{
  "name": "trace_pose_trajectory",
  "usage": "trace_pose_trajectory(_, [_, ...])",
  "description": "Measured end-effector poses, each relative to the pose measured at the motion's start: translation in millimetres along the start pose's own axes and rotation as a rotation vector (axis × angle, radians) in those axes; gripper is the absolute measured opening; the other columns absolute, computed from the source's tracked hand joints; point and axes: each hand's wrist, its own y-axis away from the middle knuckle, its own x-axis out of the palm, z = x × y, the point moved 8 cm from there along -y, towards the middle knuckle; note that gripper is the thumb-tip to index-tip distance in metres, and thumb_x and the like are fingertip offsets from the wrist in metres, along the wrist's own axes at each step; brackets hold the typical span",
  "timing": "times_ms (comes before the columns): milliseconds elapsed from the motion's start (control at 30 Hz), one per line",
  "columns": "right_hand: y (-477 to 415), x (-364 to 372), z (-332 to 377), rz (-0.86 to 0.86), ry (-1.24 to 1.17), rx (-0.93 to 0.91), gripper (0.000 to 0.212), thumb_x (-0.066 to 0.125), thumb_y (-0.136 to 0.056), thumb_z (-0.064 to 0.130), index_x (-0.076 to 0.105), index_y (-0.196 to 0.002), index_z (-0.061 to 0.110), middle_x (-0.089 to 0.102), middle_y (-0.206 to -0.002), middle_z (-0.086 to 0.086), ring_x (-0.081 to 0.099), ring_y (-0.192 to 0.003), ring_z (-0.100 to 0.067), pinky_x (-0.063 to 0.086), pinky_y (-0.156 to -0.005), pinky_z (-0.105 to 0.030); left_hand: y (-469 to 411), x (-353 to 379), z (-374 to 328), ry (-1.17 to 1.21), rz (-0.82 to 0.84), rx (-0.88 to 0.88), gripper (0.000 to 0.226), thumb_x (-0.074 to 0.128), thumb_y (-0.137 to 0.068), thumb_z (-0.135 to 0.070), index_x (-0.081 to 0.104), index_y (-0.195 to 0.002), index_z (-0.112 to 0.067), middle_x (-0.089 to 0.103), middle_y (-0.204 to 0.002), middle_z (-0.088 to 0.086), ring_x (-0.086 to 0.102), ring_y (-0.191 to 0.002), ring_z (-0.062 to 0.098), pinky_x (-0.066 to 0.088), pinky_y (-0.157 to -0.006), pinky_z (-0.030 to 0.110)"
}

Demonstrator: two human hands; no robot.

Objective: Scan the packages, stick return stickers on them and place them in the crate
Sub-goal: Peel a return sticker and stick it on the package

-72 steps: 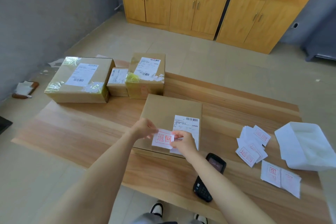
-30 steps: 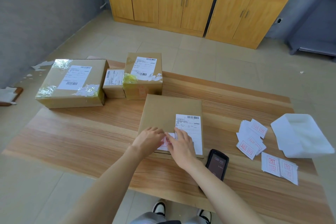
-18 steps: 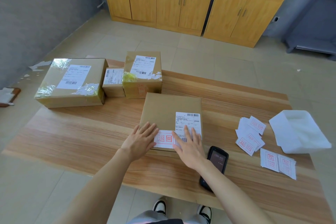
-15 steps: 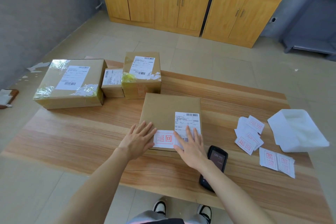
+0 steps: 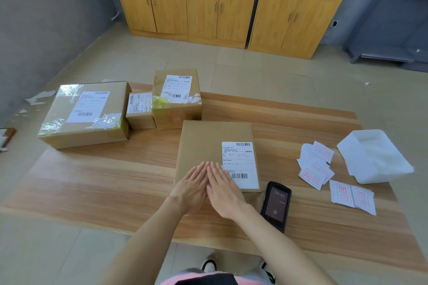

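Step in hand: judged to be pressing a return sticker down onto the flat package (image 5: 208,141); the sticker itself is hidden under the palms, so this is read from the pose and the task
Left hand (image 5: 191,186): fingers straight and together, laid flat on the near left part of the package top, gripping nothing
Right hand (image 5: 223,188): also flat with straight fingers, touching the left hand along its side; its fingertips reach the left edge of the shipping label (image 5: 239,164)
Flat package: lies on the tabletop (image 5: 115,180) in the middle, just near of the three waiting packages
Doing it well: press from the middle outwards so no air or crease is trapped; keep the palms off the barcode on the shipping label so it stays readable; hold the box steady, since it is light-looking cardboard and may slide on the smooth wood
Waiting packages: a large box (image 5: 85,113) far left, a small box (image 5: 140,109) beside it, a taller box (image 5: 176,99) touching the small one
Scanner (image 5: 275,203): lies screen up just right of the right wrist, within easy reach
Spare stickers (image 5: 316,166): loose pile to the right, well apart from the hands
Crate: cannot tell; a white container (image 5: 372,157) sits at the far right edge, but whether it is the crate is unclear
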Motion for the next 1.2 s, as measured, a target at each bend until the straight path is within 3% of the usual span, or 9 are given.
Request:
trace_pose_trajectory(100, [4, 9, -2, 0.038, -0.037, 0.018, 0.058, 0.011, -0.103, 0.037, -0.009, -0.149, 0.009, -0.014, -0.158, -0.003, -0.016, -0.145, -0.015, -0.012, -0.117, -0.028, 8, -9, 4, 0.019, -0.137, -0.066, 0.055, 0.019, -0.098, -0.030, 0.022, -0.148, -0.007, 0.019, -0.156, 0.011, 0.018, -0.145, 0.021, 0.019, -0.119, 0.033])
trace_pose_trajectory(200, [8, 14, -12, 0.051, -0.025, 0.011, 0.062, 0.012, -0.102, 0.045, -0.008, -0.150, 0.013, -0.015, -0.158, 0.000, -0.017, -0.145, -0.014, -0.012, -0.116, -0.030, 8, 16, 10, 0.047, 0.100, -0.059, 0.059, 0.011, -0.103, -0.038, -0.010, -0.149, -0.007, -0.017, -0.157, 0.006, -0.014, -0.146, 0.021, -0.007, -0.120, 0.035])
trace_pose_trajectory(500, [19, 2, -55, -0.075, -0.161, 0.204, 0.060, 0.015, -0.101, 0.046, 0.000, -0.152, 0.019, -0.013, -0.159, -0.006, -0.017, -0.146, -0.022, -0.011, -0.117, -0.039, 18, 21, 45, 0.170, 0.149, -0.235, 0.080, -0.018, -0.083, -0.056, -0.003, -0.152, -0.019, -0.015, -0.158, 0.009, -0.017, -0.145, 0.032, -0.003, -0.120, 0.042])
trace_pose_trajectory(633, [24, -9, -99, -0.154, -0.528, 0.501, 0.068, 0.036, -0.098, 0.045, 0.006, -0.152, 0.017, 0.002, -0.159, -0.013, 0.002, -0.146, -0.029, 0.008, -0.119, -0.043, 27, 22, 73, 0.836, 0.022, -0.604, 0.080, 0.043, -0.094, -0.050, 0.000, -0.152, -0.014, 0.001, -0.159, 0.015, 0.011, -0.145, 0.033, 0.019, -0.115, 0.040])
trace_pose_trajectory(733, [21, -8, -110, -0.113, -0.956, 0.537, 0.075, 0.052, -0.093, 0.038, 0.009, -0.151, 0.014, 0.028, -0.154, -0.004, 0.027, -0.140, -0.023, 0.027, -0.113, -0.040, 25, 25, 79, 1.286, -0.010, -0.759, 0.091, 0.065, -0.086, -0.038, 0.008, -0.150, -0.009, 0.039, -0.145, 0.005, 0.045, -0.114, 0.013, 0.040, -0.085, 0.017])
trace_pose_trajectory(800, [19, -8, -110, -0.061, -1.059, 0.568, 0.088, 0.057, -0.091, 0.038, -0.002, -0.152, 0.013, 0.025, -0.156, -0.001, 0.027, -0.141, -0.021, 0.026, -0.113, -0.037, 19, 21, 81, 1.325, -0.015, -0.788, 0.081, 0.072, -0.079, -0.036, 0.025, -0.141, -0.011, 0.050, -0.126, -0.001, 0.047, -0.098, 0.010, 0.043, -0.071, 0.016])
trace_pose_trajectory(933, [16, -8, -115, 0.001, -1.143, 0.621, 0.102, 0.062, -0.088, 0.034, -0.015, -0.149, 0.009, 0.024, -0.156, -0.001, 0.026, -0.142, -0.023, 0.024, -0.112, -0.036, 10, 16, 81, 1.314, 0.009, -0.824, 0.066, 0.075, -0.076, -0.025, 0.039, -0.130, -0.011, 0.054, -0.125, 0.005, 0.052, -0.108, 0.021, 0.046, -0.095, 0.036])
trace_pose_trajectory(1100, [15, -9, -122, 0.033, -1.231, 0.630, 0.098, 0.069, -0.084, 0.022, -0.002, -0.150, 0.007, 0.040, -0.147, -0.003, 0.038, -0.133, -0.022, 0.030, -0.106, -0.036, 11, 7, 78, 1.290, 0.035, -0.864, 0.071, 0.070, -0.074, 0.001, 0.036, -0.135, -0.004, 0.050, -0.125, 0.010, 0.047, -0.100, 0.020, 0.043, -0.081, 0.031])
trace_pose_trajectory(1200, [16, -13, -128, 0.033, -1.257, 0.619, 0.102, 0.071, -0.083, 0.018, -0.005, -0.150, 0.007, 0.038, -0.148, -0.003, 0.036, -0.135, -0.022, 0.028, -0.108, -0.037, 16, 4, 74, 1.314, -0.011, -0.892, 0.083, 0.073, -0.069, 0.007, 0.031, -0.140, -0.004, 0.048, -0.127, 0.010, 0.049, -0.110, 0.025, 0.047, -0.086, 0.034])
